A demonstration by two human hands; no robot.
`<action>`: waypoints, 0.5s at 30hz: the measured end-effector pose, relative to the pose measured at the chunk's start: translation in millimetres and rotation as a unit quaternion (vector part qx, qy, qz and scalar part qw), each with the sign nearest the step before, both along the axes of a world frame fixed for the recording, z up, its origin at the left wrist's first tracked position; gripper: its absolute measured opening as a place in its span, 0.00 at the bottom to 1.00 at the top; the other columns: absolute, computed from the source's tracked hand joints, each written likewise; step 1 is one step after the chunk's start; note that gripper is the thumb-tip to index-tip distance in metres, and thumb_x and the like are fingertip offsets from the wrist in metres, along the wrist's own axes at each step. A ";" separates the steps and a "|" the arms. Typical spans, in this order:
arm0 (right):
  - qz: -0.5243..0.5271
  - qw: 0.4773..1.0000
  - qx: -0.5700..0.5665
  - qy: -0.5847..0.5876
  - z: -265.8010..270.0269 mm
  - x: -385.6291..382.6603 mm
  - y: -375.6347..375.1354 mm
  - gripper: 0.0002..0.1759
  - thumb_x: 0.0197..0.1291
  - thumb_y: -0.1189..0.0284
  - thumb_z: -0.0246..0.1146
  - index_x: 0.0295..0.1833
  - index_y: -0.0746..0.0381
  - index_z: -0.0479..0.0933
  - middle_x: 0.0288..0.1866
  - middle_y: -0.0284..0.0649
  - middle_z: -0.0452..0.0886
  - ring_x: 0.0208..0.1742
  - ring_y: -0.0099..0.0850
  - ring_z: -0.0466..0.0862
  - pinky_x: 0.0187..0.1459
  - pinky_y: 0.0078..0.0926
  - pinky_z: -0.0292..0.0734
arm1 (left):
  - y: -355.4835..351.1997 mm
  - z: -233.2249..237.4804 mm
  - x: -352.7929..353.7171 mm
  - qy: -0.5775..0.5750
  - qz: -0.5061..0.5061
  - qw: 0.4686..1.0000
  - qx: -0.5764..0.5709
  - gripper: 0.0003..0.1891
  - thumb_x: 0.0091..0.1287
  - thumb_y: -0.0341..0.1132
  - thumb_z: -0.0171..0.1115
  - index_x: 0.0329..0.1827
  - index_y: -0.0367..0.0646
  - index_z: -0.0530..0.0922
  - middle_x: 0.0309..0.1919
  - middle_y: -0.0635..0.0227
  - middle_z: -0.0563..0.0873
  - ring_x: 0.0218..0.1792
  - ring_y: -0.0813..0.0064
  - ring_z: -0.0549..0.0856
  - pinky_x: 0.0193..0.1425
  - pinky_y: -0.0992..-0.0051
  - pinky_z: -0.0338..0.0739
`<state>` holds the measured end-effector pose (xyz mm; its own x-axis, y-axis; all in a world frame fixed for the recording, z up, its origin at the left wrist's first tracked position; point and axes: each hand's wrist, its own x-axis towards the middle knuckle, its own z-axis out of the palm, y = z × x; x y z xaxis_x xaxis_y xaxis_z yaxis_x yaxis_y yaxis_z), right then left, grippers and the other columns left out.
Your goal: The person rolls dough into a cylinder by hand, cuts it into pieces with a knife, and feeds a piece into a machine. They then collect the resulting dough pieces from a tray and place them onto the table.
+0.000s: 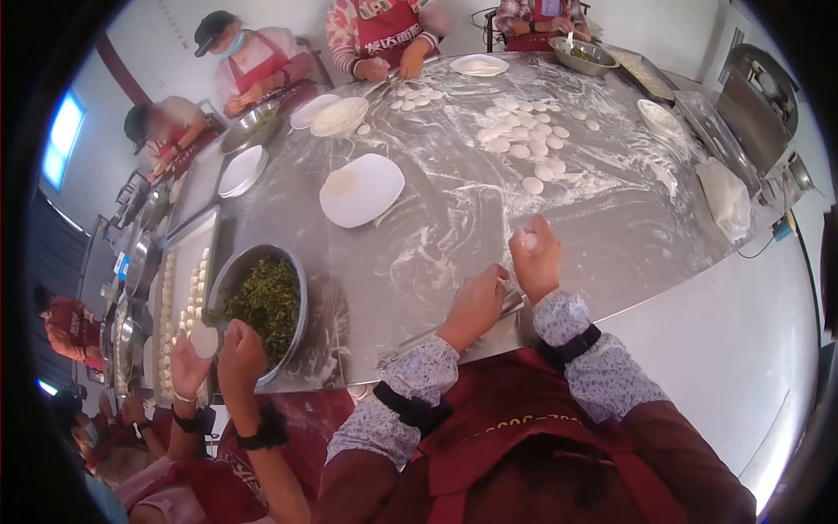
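Observation:
My right hand point(537, 260) is raised over the near edge of the steel table, its fingers closed on a small pale dough piece point(530, 240). Just to its left, my left hand point(476, 307) is closed, fingers curled inward; I cannot tell what is in its grip. A shiny rod-like piece point(512, 303) shows beside the left fingers, close to the table edge. Beyond my hands, several flattened dough rounds point(533, 185) lie scattered on the floured steel table point(454, 271).
A white plate point(362, 188) stands left of centre. At left, a co-worker's hands point(240, 358) hold a dough wrapper point(204, 341) by a bowl of green filling point(301, 306) and a tray of dumplings point(214, 229). Other people work along the far side. A plastic bag point(726, 196) lies at right.

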<state>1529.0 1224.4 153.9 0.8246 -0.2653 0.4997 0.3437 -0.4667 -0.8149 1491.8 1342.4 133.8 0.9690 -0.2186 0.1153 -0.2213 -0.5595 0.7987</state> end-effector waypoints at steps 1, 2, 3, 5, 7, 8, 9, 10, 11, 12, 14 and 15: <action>-0.004 0.999 -0.006 0.035 -0.4 -6.5 -5.5 0.08 0.52 0.72 0.57 0.31 0.65 0.67 0.22 0.50 0.74 0.25 0.46 0.78 0.28 0.35 0.70 | 2.5 -1.9 1.3 -0.003 0.000 1.000 -0.002 0.07 0.57 0.29 0.52 0.35 0.38 0.77 0.27 0.53 0.81 0.33 0.53 0.81 0.39 0.62 0.74; -0.002 0.999 -0.010 0.033 -5.2 -15.3 -12.8 0.08 0.52 0.72 0.57 0.31 0.65 0.67 0.22 0.50 0.74 0.25 0.46 0.78 0.28 0.35 0.70 | 7.6 -5.0 1.2 -0.019 -0.034 0.998 0.042 0.07 0.57 0.29 0.52 0.35 0.38 0.77 0.28 0.52 0.81 0.33 0.53 0.81 0.38 0.62 0.74; 0.007 1.000 -0.003 0.020 -12.0 -26.4 -21.2 0.07 0.54 0.73 0.56 0.31 0.65 0.66 0.20 0.45 0.72 0.22 0.36 0.75 0.25 0.31 0.68 | 12.2 -7.3 1.1 -0.033 -0.068 0.993 0.086 0.07 0.57 0.29 0.52 0.35 0.38 0.77 0.28 0.52 0.81 0.33 0.54 0.81 0.38 0.63 0.74; 0.015 1.000 0.005 0.012 -22.6 -43.5 -32.7 0.06 0.55 0.75 0.55 0.30 0.64 0.65 0.18 0.40 0.70 0.19 0.27 0.72 0.22 0.27 0.66 | 21.8 -8.3 0.4 -0.006 -0.051 0.996 0.067 0.07 0.57 0.29 0.53 0.35 0.38 0.77 0.27 0.52 0.81 0.33 0.53 0.81 0.38 0.63 0.74; 0.031 0.994 0.085 0.059 -27.0 -56.9 -36.5 0.06 0.56 0.75 0.55 0.30 0.64 0.65 0.18 0.35 0.69 0.20 0.20 0.70 0.21 0.24 0.65 | 26.2 -3.7 -3.9 0.043 -0.025 0.999 0.021 0.07 0.57 0.29 0.53 0.34 0.38 0.77 0.28 0.52 0.81 0.33 0.53 0.81 0.38 0.62 0.74; 0.029 0.994 0.087 0.065 -28.1 -54.3 -35.1 0.06 0.56 0.75 0.55 0.30 0.64 0.65 0.18 0.35 0.69 0.20 0.20 0.70 0.21 0.24 0.65 | 23.9 -2.2 -7.1 0.049 -0.026 0.998 0.022 0.07 0.57 0.29 0.53 0.34 0.38 0.77 0.28 0.52 0.81 0.33 0.53 0.81 0.38 0.62 0.74; 0.017 0.996 0.054 0.067 -18.8 -41.3 -28.1 0.06 0.54 0.74 0.56 0.30 0.65 0.66 0.20 0.42 0.71 0.22 0.34 0.72 0.24 0.28 0.67 | 19.9 0.0 -8.1 0.044 -0.021 0.998 0.030 0.07 0.57 0.29 0.53 0.35 0.37 0.76 0.29 0.52 0.82 0.33 0.52 0.81 0.38 0.62 0.74; 0.006 0.998 0.022 0.065 -10.3 -27.8 -21.2 0.07 0.52 0.73 0.56 0.31 0.65 0.67 0.22 0.50 0.73 0.24 0.48 0.74 0.27 0.33 0.69 | 15.4 1.7 -7.6 0.034 -0.016 0.999 0.038 0.07 0.57 0.29 0.53 0.36 0.37 0.75 0.29 0.52 0.82 0.33 0.52 0.81 0.38 0.61 0.74; 0.006 0.998 0.023 0.061 -6.6 -15.6 -13.8 0.07 0.52 0.73 0.56 0.31 0.65 0.67 0.22 0.50 0.73 0.24 0.48 0.74 0.27 0.33 0.69 | 10.3 -0.4 -6.0 0.031 -0.016 0.999 0.038 0.07 0.57 0.29 0.53 0.36 0.37 0.75 0.29 0.52 0.82 0.33 0.52 0.81 0.38 0.61 0.74; 0.007 1.000 0.015 0.027 -5.5 -2.9 -5.4 0.07 0.52 0.73 0.56 0.31 0.65 0.67 0.22 0.49 0.73 0.24 0.48 0.74 0.27 0.33 0.68 | 5.1 -5.4 -3.5 0.009 -0.001 1.000 0.029 0.08 0.57 0.30 0.53 0.37 0.37 0.75 0.30 0.52 0.82 0.34 0.51 0.81 0.39 0.60 0.74; 0.013 1.000 0.008 -0.012 -7.5 2.1 -3.2 0.07 0.52 0.73 0.56 0.31 0.65 0.67 0.22 0.49 0.73 0.24 0.48 0.74 0.26 0.33 0.68 | 0.5 -13.5 -4.3 -0.017 0.018 1.000 0.019 0.08 0.57 0.30 0.53 0.38 0.37 0.74 0.31 0.52 0.81 0.35 0.51 0.80 0.41 0.59 0.74; 0.011 1.000 -0.012 -0.012 -10.9 -3.8 -10.0 0.07 0.52 0.74 0.56 0.31 0.65 0.67 0.21 0.49 0.72 0.24 0.47 0.74 0.25 0.34 0.67 | 1.3 -15.7 -6.9 -0.045 -0.003 0.998 0.036 0.09 0.57 0.31 0.53 0.38 0.37 0.74 0.32 0.52 0.81 0.36 0.50 0.80 0.43 0.59 0.73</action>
